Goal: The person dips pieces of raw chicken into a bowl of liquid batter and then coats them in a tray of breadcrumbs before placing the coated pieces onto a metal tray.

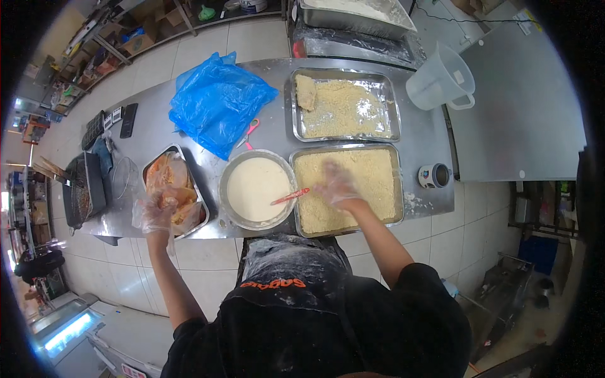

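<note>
My left hand [159,210], in a clear plastic glove, is at the near-left rim of a metal tray [204,218]. Marinated orange meat [171,177] lies in that tray amid clear plastic; whether my fingers grip any of it is unclear. My right hand [336,185], gloved too and blurred by motion, is spread low over pale breadcrumbs [368,179] in a second metal tray [401,198]. Between the hands stands a round metal bowl of white batter [255,189]. A red-handled utensil [290,195] rests across its right rim, one end in the batter.
Behind the crumbs, another metal tray [345,139] holds crumbs and one breaded piece [306,92]. Blue plastic bags [217,101] and scissors [249,133] lie behind the bowl. A plastic jug [439,80] and a mug [434,176] stand right; a wire strainer [125,177] lies left.
</note>
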`<state>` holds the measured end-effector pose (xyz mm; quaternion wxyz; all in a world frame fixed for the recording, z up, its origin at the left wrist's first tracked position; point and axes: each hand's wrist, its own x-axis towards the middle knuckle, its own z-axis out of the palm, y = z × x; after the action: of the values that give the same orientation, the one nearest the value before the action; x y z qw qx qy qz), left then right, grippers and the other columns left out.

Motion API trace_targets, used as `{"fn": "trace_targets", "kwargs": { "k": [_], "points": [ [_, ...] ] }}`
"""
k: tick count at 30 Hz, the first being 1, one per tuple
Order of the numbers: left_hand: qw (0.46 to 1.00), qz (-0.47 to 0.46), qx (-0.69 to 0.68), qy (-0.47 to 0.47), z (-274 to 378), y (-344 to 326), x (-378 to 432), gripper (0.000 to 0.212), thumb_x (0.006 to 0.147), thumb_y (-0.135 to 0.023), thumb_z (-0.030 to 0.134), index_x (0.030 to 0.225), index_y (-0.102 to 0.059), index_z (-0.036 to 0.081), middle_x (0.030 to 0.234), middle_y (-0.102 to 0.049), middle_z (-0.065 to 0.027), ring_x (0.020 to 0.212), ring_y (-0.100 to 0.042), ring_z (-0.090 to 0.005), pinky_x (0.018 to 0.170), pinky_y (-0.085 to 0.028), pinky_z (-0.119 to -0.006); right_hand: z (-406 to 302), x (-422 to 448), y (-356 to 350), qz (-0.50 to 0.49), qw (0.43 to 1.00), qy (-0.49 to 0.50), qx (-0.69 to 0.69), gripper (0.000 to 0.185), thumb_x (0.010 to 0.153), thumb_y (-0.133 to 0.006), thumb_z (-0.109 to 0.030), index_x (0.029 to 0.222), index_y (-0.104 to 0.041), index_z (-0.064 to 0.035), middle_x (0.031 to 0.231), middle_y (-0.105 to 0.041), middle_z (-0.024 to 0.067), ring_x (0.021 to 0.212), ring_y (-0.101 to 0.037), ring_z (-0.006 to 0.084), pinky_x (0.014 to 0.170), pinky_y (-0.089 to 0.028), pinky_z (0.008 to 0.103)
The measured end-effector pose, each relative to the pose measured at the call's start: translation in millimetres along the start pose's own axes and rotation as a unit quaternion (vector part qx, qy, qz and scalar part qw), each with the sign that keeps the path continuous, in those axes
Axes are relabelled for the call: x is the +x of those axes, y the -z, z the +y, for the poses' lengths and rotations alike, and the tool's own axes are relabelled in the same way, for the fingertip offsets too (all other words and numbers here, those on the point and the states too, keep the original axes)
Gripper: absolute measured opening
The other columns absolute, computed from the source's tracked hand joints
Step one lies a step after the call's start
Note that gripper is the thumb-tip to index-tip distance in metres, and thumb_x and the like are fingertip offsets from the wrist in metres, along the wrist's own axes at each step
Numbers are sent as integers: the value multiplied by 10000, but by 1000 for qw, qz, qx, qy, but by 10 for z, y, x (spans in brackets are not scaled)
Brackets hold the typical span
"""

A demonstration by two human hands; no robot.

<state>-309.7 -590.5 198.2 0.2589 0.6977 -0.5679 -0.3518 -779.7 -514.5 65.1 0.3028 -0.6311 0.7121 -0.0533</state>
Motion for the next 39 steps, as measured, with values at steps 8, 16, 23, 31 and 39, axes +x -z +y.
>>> {"fn": "trace_targets", "kwargs": {
  "k": [8,16,23,31,39],
  "points": [
    [999,-17,-13,-25,251,-394,-362,165,933,-670,71,1086,-643,16,952,-647,-31,877,-589,-110,779,-497,-264,490,-9,-68,-16,986,39,-163,968,899,-557,-619,1608,-133,-112,1680,-106,102,1543,-85,335,1215,-100,542],
    [987,-136,-83,-27,192,-952,-423,97,880,-700,95,920,-700,7,801,-658,-38,726,-581,-102,690,-502,-288,969,-85,-182,75,993,76,-49,858,909,-643,-478,1589,-235,-151,1640,-227,135,1510,-197,345,1212,-181,478],
    [985,-169,-18,-4,467,-1128,-532,255,844,-760,205,991,-735,-2,808,-709,-76,740,-628,-130,712,-507,-294,1472,-70,11,47,946,-207,244,734,851,-754,-373,1436,-492,-15,1313,-638,173,1157,-627,303,970,-489,400],
    [979,-201,-5,-29,519,-1116,-522,335,828,-767,322,984,-758,25,855,-737,-131,760,-676,-192,728,-514,-330,762,-2,333,-7,980,-145,134,684,822,-761,-402,1339,-575,5,1204,-679,200,1117,-640,332,980,-482,402],
    [978,-204,31,-43,498,-946,-498,304,800,-772,277,979,-759,31,842,-727,-149,738,-684,-217,716,-519,-333,447,-501,537,158,987,0,20,534,841,-731,-382,1215,-652,-10,1185,-675,224,1072,-653,343,964,-494,420]
  ]
}}
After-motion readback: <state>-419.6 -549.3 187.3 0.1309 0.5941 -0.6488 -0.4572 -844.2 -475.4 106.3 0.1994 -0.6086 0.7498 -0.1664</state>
